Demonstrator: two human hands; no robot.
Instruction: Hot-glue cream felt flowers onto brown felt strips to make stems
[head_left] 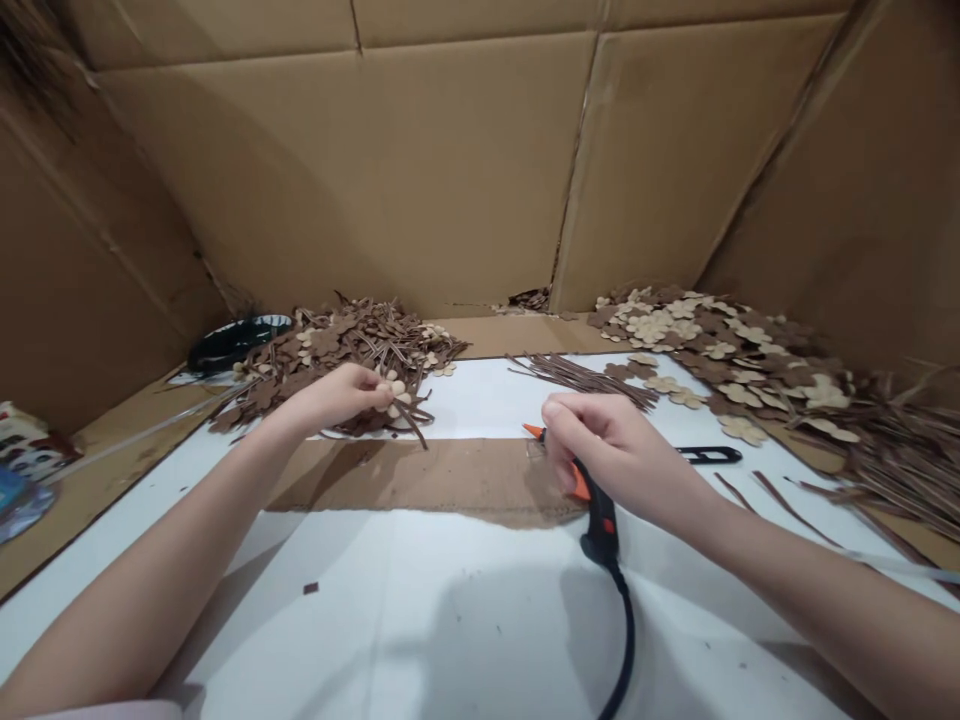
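Observation:
My left hand [349,392] pinches a small cream flower cut-out [396,388] with thin brown strips [417,424] hanging from it, in front of a brown heap. My right hand [600,440] is closed, fingers curled, just over a black and orange glue gun [602,515]. Part of the gun is hidden behind the hand; its orange nozzle points left, and a black cable runs down from the handle. Whether the curled fingers hold anything is hidden. Beneath both hands lies a torn-edged cardboard strip [420,480] on a white board [360,610].
Brown flowers and strips form a heap [360,335] at back left, beside a dark glossy dish [236,342]. More flower cut-outs [735,350] and strips [892,460] lie right. A strip bundle [577,375] and black-handled tool [712,455] lie nearby. Cardboard walls [360,180] surround the table.

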